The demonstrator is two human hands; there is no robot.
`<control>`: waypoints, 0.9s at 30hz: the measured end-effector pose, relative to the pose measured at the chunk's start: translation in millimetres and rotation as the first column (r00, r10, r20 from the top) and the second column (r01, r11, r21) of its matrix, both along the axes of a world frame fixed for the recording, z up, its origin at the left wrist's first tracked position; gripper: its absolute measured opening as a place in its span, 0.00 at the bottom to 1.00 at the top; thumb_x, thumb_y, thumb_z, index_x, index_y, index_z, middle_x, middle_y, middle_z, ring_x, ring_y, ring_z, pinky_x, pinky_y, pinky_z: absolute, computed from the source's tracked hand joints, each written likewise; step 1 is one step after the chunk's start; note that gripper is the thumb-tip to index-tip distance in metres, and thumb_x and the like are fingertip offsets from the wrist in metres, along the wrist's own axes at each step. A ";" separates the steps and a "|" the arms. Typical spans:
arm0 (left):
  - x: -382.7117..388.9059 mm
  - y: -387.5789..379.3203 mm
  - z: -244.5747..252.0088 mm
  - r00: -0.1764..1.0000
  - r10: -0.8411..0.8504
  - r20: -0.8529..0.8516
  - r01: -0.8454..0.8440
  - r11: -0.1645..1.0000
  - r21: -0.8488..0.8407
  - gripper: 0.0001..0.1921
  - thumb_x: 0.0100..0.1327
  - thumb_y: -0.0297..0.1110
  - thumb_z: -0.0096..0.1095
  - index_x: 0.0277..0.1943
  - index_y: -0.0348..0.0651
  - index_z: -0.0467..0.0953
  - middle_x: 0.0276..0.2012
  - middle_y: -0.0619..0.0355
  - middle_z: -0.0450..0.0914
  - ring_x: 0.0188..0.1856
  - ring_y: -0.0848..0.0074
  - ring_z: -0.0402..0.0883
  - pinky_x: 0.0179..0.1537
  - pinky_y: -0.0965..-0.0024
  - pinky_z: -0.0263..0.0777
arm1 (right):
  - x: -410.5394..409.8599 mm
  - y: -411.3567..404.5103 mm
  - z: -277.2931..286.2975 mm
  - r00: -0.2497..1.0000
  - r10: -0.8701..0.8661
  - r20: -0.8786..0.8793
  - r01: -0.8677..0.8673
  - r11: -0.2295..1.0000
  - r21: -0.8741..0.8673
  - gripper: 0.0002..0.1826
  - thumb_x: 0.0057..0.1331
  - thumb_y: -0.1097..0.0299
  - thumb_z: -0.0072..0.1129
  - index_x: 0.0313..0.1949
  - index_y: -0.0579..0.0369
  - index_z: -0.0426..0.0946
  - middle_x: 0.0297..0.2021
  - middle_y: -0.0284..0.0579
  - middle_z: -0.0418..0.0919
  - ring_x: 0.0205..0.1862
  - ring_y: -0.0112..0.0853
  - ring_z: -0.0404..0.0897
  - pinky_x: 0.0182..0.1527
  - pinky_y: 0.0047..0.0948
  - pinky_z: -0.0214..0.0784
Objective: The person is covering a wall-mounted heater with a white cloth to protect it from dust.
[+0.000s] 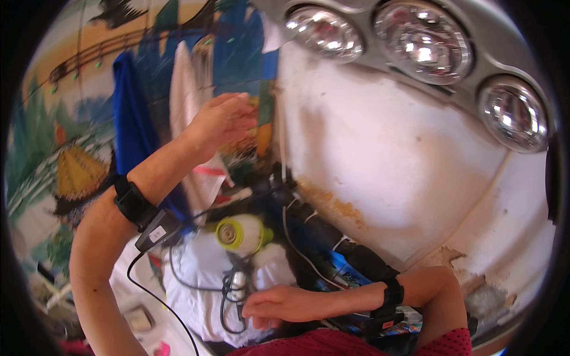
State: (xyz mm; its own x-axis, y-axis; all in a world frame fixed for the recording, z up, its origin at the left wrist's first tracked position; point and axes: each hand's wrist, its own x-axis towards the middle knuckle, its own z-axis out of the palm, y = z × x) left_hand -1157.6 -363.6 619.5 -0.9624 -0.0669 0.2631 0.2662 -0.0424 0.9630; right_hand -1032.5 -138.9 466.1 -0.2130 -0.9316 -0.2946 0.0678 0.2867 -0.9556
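My left hand [222, 127] is raised in front of a pale towel [189, 102], its thumb and fingers apart and nothing seen between them. Lower down, my right hand [285, 305] has curled fingers beside a bundled grey cord [226, 307]. Whether the fingertips grip the cord is hidden. A white plug [237, 285] appears to sit among the loops. Just behind lies a yellow-green and white hair dryer [240, 233], its round end turned towards me. Both rest on a heap of white cloth [191, 307].
A blue towel [133, 115] hangs beside the pale one against a painted tile wall [35, 178]. Overhead at the right is a grey fixture with round lamps [423, 44]. A thin white cable [296, 253] runs down near the stained white wall [356, 155].
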 end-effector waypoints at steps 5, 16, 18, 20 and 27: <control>100.1 28.8 -36.0 0.998 0.064 -0.009 -0.064 0.972 -0.227 0.17 0.62 0.39 0.57 0.52 0.44 0.70 0.44 0.56 0.77 0.43 0.75 0.77 0.38 0.71 0.72 | -0.6 -16.4 -18.3 0.939 0.290 0.186 -0.306 0.950 0.064 0.15 0.69 0.57 0.47 0.41 0.56 0.74 0.30 0.38 0.78 0.32 0.22 0.77 0.32 0.20 0.70; 285.1 90.3 -146.6 0.961 0.052 -0.271 -0.115 0.968 -0.224 0.10 0.61 0.30 0.57 0.43 0.35 0.75 0.36 0.49 0.77 0.37 0.59 0.79 0.37 0.67 0.73 | 3.1 -9.5 -81.0 0.828 0.467 0.309 -0.530 0.833 0.161 0.17 0.67 0.61 0.49 0.48 0.62 0.72 0.38 0.40 0.77 0.39 0.27 0.77 0.42 0.24 0.69; 317.8 85.5 -178.9 0.973 0.139 -0.187 -0.180 0.957 -0.227 0.11 0.61 0.29 0.58 0.44 0.34 0.75 0.38 0.49 0.78 0.38 0.61 0.80 0.38 0.68 0.74 | 16.6 -5.7 -110.7 0.850 0.386 0.358 -0.475 0.856 0.205 0.18 0.67 0.61 0.50 0.48 0.64 0.71 0.39 0.40 0.77 0.40 0.28 0.77 0.43 0.25 0.69; 350.1 84.1 -205.8 0.974 0.224 -0.043 -0.228 0.964 -0.134 0.12 0.61 0.31 0.60 0.44 0.33 0.76 0.37 0.50 0.79 0.37 0.66 0.80 0.38 0.70 0.74 | 33.8 -16.3 -96.6 0.871 0.264 0.415 -0.420 0.837 0.351 0.16 0.67 0.62 0.50 0.46 0.62 0.72 0.35 0.42 0.78 0.38 0.27 0.77 0.42 0.23 0.69; 525.2 107.4 -333.1 0.759 0.425 0.494 -0.448 0.890 -0.077 0.19 0.60 0.40 0.61 0.50 0.37 0.74 0.42 0.50 0.79 0.44 0.65 0.79 0.45 0.66 0.73 | 129.8 -36.0 -154.4 0.864 0.296 0.407 -0.472 0.758 0.450 0.12 0.68 0.66 0.46 0.45 0.60 0.72 0.34 0.44 0.78 0.35 0.26 0.78 0.40 0.22 0.70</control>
State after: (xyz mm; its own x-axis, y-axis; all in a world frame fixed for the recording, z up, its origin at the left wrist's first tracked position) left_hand -632.4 -256.2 286.4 -0.8245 -0.5113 -0.2425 -0.2341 -0.0820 0.9688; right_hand -902.8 -175.0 311.6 0.3072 -0.5986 -0.7398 0.0911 0.7923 -0.6033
